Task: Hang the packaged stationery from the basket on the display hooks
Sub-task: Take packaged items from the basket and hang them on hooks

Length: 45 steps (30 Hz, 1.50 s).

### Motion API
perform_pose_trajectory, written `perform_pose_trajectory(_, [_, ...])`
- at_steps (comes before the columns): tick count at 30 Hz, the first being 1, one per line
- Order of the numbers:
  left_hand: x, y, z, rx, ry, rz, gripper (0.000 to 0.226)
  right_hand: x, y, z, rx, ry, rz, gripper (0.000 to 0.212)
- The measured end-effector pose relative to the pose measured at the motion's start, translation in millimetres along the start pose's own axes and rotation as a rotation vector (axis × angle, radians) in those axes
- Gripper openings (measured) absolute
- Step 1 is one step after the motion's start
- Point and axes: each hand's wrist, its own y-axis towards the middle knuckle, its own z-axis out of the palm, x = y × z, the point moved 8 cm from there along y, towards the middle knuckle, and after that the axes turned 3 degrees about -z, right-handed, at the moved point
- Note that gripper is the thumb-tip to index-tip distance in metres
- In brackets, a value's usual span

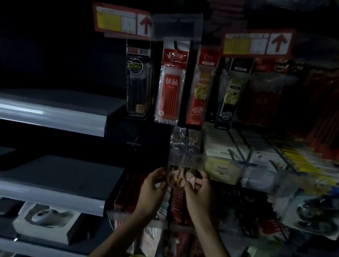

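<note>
the left grip (153, 188) and the right grip (201, 194) were both raised before the display, fingers curled. they pinched a small clear plastic packet with a pale printed picture (180, 179) between them, the left on its left edge and the right on its right edge. the top of the packet sat just under a clear plastic label strip (186, 159), straight above the two grips. that strip fronted a thin dark wire hook (187, 139) that already carried another clear packet (whether the held packet's hole had reached the hook could not be told, the view being dim and blurred). higher above the grips hung a red-and-white pack of pen refills (171, 85), with a black pack of pens (139, 81) just beside it, further over the left grip's side. well to the left of the left grip ran grey shelves (37, 111). to the right of the right grip hung a blister card of dark round rolls (321, 213).
</note>
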Motion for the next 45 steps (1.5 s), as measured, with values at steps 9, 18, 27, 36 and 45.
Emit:
perform_pose_trajectory(9, [30, 3, 4, 0.002, -0.074, -0.117, 0.04, -9, -5, 10, 0.044, -0.086, -0.016, 0.066])
perform_pose_trajectory(18, [11, 6, 6, -0.004, -0.089, -0.037, 0.032, 5, 8, 12, 0.072, -0.179, -0.058, 0.066])
perform_pose_trajectory(27, [20, 0, 7, -0.031, -0.037, -0.019, 0.045, -10, 8, 20, 0.108, -0.157, -0.002, 0.06])
perform_pose_trajectory(36, [0, 0, 13, 0.025, -0.031, 0.091, 0.049, -17, 20, 26, 0.059, -0.245, -0.003, 0.056])
perform_pose_trajectory(45, [32, 4, 9, -0.023, -0.023, -0.05, 0.046, -20, 3, 21, 0.103, -0.147, 0.002, 0.077])
